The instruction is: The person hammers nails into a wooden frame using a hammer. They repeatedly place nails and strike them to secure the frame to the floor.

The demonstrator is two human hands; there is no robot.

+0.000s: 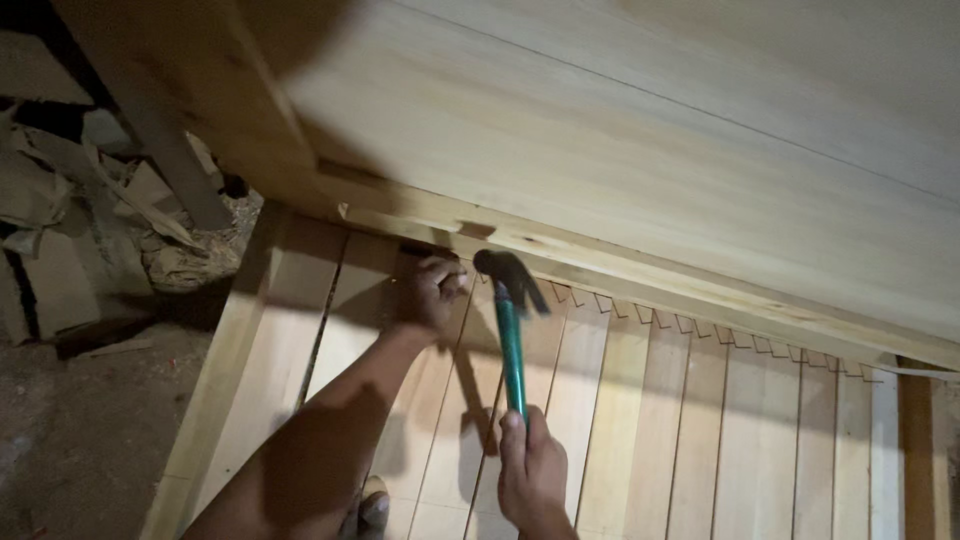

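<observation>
Beneath the pale wooden crossbeam (560, 255), the left hand (435, 290) pinches something tiny; the right hand (530, 465) grips a green-handled claw hammer (510, 320), best swung short, clear of fingers.

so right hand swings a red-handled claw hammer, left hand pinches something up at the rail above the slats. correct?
Not quite: the hammer has a green handle, not red. The head view shows this. The rest stands: the right hand grips the handle's lower end, and the left hand pinches something too small to identify at the rail above the slats.
</observation>
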